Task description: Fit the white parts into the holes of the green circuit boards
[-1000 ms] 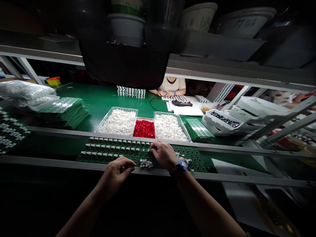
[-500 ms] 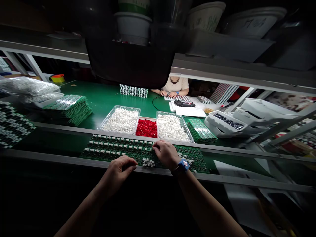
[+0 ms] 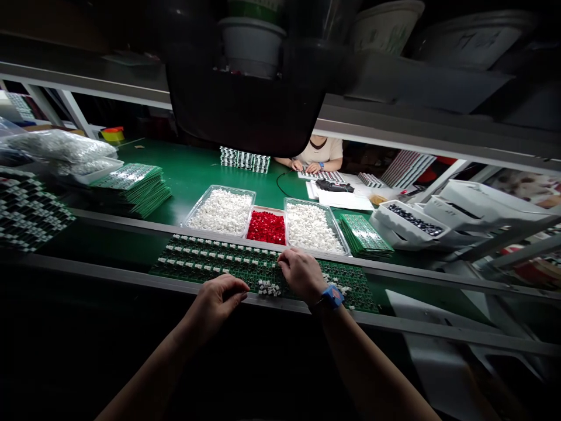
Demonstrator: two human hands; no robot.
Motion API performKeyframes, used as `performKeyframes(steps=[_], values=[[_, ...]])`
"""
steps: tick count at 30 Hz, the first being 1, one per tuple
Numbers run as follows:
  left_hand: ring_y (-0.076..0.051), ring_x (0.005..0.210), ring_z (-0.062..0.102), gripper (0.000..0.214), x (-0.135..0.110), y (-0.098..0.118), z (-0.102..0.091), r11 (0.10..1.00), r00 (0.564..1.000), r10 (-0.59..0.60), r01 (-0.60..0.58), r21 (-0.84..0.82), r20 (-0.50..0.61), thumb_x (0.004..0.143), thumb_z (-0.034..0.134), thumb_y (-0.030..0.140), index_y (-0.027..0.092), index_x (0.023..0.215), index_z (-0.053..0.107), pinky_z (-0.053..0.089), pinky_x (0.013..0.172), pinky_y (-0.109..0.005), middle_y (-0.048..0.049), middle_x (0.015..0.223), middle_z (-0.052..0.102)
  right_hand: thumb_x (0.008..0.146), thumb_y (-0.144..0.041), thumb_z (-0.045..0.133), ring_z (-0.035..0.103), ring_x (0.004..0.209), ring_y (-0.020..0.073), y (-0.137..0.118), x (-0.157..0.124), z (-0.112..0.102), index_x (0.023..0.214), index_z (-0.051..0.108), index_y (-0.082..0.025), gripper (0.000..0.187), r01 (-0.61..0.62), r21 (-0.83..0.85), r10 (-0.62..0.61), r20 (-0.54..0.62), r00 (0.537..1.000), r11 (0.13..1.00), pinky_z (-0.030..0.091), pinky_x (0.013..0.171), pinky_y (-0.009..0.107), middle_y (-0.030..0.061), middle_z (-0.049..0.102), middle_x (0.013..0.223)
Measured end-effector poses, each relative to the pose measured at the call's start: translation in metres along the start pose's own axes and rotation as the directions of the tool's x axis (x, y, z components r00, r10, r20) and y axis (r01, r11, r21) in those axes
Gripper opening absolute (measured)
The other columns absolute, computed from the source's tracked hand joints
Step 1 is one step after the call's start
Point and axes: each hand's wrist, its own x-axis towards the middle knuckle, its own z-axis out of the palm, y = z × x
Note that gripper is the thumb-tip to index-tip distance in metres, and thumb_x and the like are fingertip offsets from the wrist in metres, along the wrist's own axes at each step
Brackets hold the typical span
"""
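My right fingers (image 3: 287, 258) rest curled on the long green circuit-board panel (image 3: 205, 260), which runs crosswise under them. My left fingers (image 3: 234, 292) bunch together just off its near edge, beside a heap of small white switches (image 3: 269, 287); I can't tell if they pinch anything.

Glossy green circuit board (image 3: 210, 260); clear plastic tray (image 3: 195, 207); dull metal rail (image 3: 131, 280).
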Motion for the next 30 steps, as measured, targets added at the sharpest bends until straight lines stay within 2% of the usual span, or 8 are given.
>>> performKeyframes(steps=[8, 14, 22, 30], values=[[-0.017, 0.078, 0.063, 0.011, -0.001, -0.005, 0.001, 1.0, 1.0, -0.002, 0.002, -0.003, 0.005, 0.081, 0.059, 0.024, 0.019, 0.082, 0.069, 0.049, 0.074, -0.027, -0.0034, 0.082, 0.068, 0.088, -0.02, 0.052, 0.059, 0.082, 0.017, -0.003, -0.002, -0.001, 0.088, 0.065, -0.018, 0.014, 0.021, -0.067, -0.021, -0.004, 1.0, 0.998, 0.036, 0.072, 0.026, 0.0063, 0.066, 0.094], [-0.017, 0.078, 0.063, 0.011, -0.001, -0.004, 0.0, 1.0, 1.0, -0.004, 0.004, -0.01, 0.006, 0.081, 0.059, 0.023, 0.019, 0.082, 0.069, 0.049, 0.073, -0.026, -0.0035, 0.082, 0.069, 0.088, -0.017, 0.052, 0.058, 0.083, 0.0167, -0.003, -0.002, -0.003, 0.087, 0.065, -0.017, 0.012, 0.13, -0.087, -0.129, 0.018, 0.992, 0.988, 0.036, 0.075, 0.026, 0.0062, 0.065, 0.092], [-0.018, 0.08, 0.063, 0.012, -0.002, -0.005, 0.001, 1.0, 1.0, -0.007, 0.007, -0.03, 0.012, 0.082, 0.059, 0.024, 0.019, 0.084, 0.069, 0.05, 0.074, -0.027, -0.0042, 0.084, 0.068, 0.086, -0.018, 0.054, 0.059, 0.081, 0.0145, 0.006, 0.002, -0.001, 0.086, 0.065, -0.018, 0.011, 0.06, 0.059, -0.06, 0.002, 0.998, 0.996, 0.037, 0.072, 0.024, 0.0036, 0.066, 0.094], [-0.017, 0.079, 0.064, 0.011, -0.003, -0.005, 0.002, 1.0, 1.0, -0.011, 0.011, -0.024, 0.007, 0.082, 0.059, 0.023, 0.019, 0.083, 0.069, 0.049, 0.074, -0.026, -0.0035, 0.084, 0.068, 0.087, -0.019, 0.053, 0.059, 0.082, 0.0158, 0.002, -0.001, 0.0, 0.087, 0.065, -0.018, 0.012, 0.054, 0.008, -0.054, -0.008, 0.999, 0.998, 0.037, 0.072, 0.025, 0.0049, 0.066, 0.095]])
